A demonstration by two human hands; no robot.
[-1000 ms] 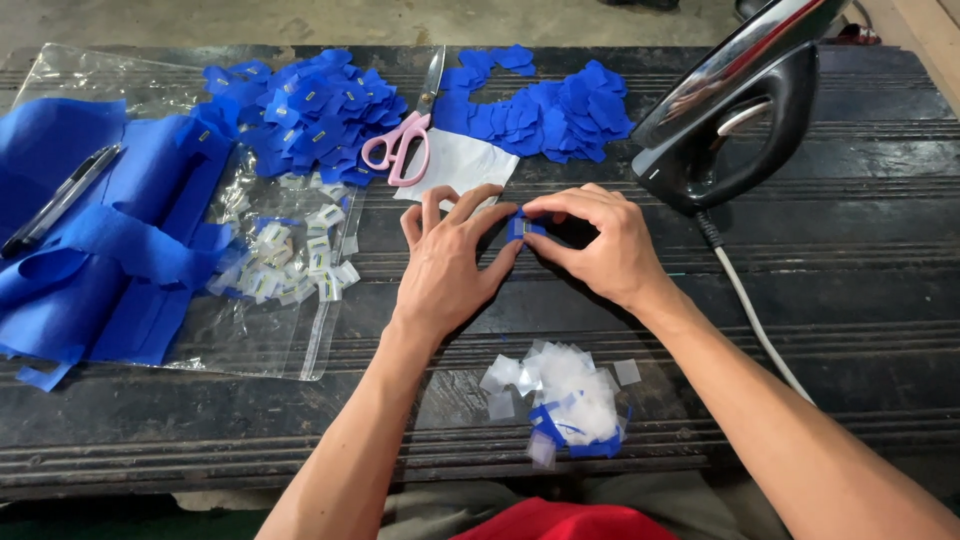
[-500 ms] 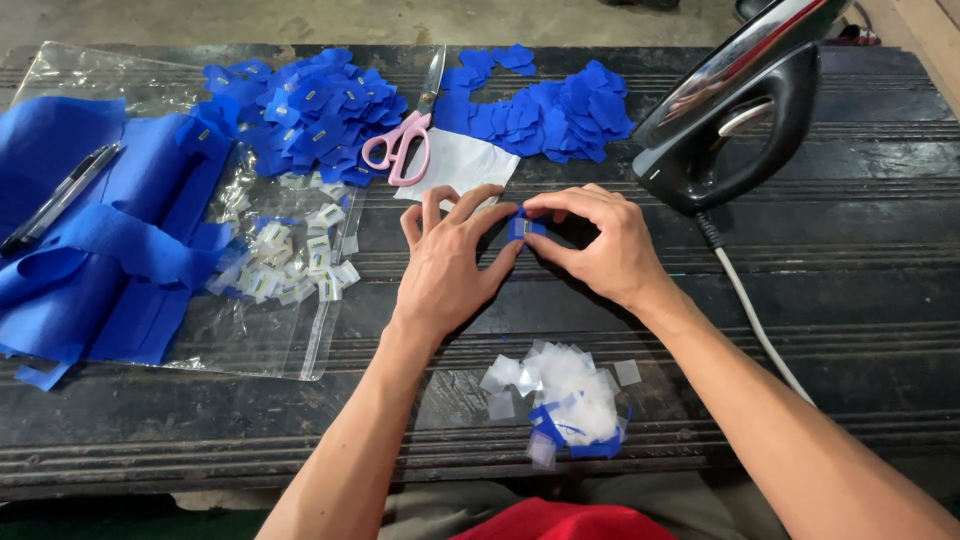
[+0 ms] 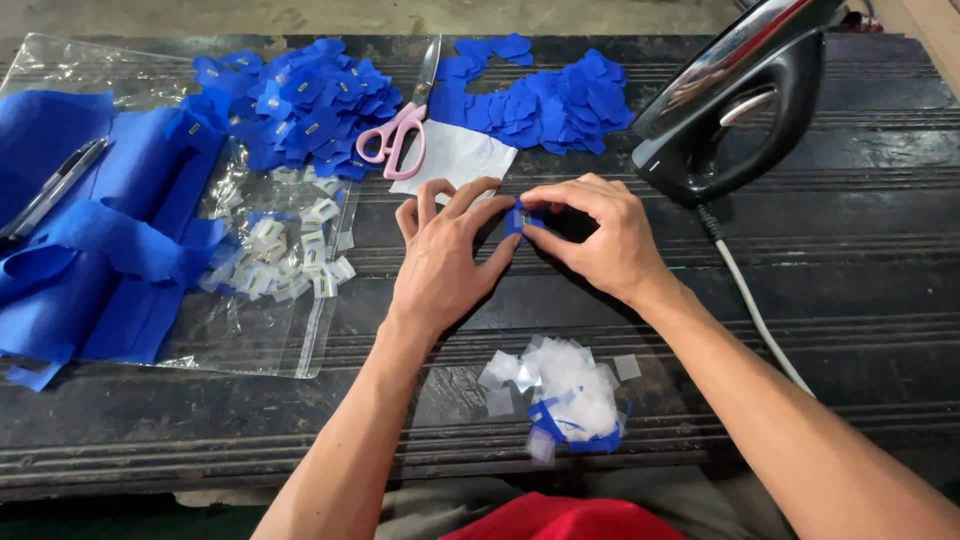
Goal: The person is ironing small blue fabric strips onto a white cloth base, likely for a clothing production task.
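Pinching one small blue piece [image 3: 517, 218] between both hands [image 3: 445, 255] [image 3: 600, 235], many blue pieces [image 3: 545, 95] lie stacked on the counter [image 3: 850, 300].

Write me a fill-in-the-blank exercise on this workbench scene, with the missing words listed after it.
1. Both hands, the left hand and the right hand, pinch a small fabric piece coloured ____.
2. The scissors have handles coloured ____.
3. The black appliance standing at the bench's right, trailing a white cord, is an ____.
4. The little folded tags lie on a clear ____ bag.

Missing words: blue; pink; iron; plastic
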